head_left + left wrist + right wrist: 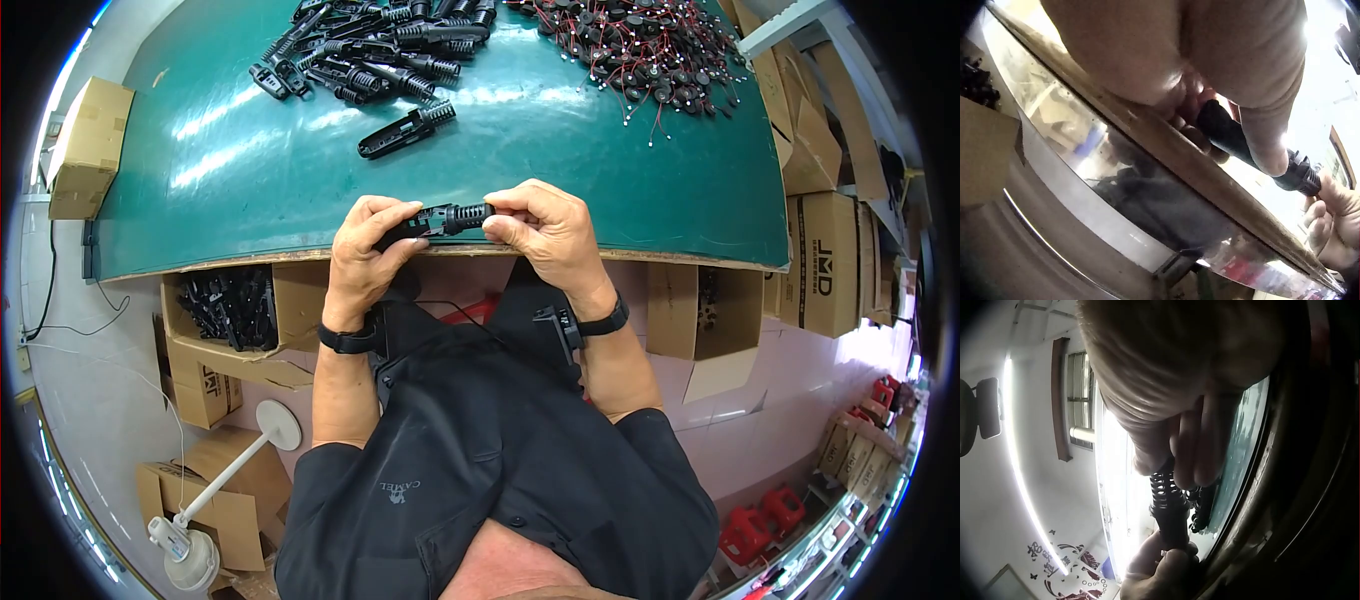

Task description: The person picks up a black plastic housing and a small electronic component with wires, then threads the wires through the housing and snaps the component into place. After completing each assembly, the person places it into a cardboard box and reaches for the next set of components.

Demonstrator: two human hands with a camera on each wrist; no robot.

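Note:
Both hands hold one black plastic housing (432, 221) level, close over the table's front edge. My left hand (366, 245) grips its wider, hollow end between thumb and fingers. At the other end, the thumb and fingertips of my right hand (545, 228) pinch the tip of the ribbed, slotted neck (1166, 487). In the left wrist view the left thumb lies along the housing (1235, 134). A similar housing shell (405, 132) lies on the table just ahead, open side up. The right fingers hide the neck's very tip.
On the green table (250, 210), a pile of black housings (390, 45) lies at the back left. Small round black parts with red wires (650, 50) are heaped at the back right. Cardboard boxes (290, 300) (672, 312) stand below the front edge on both sides.

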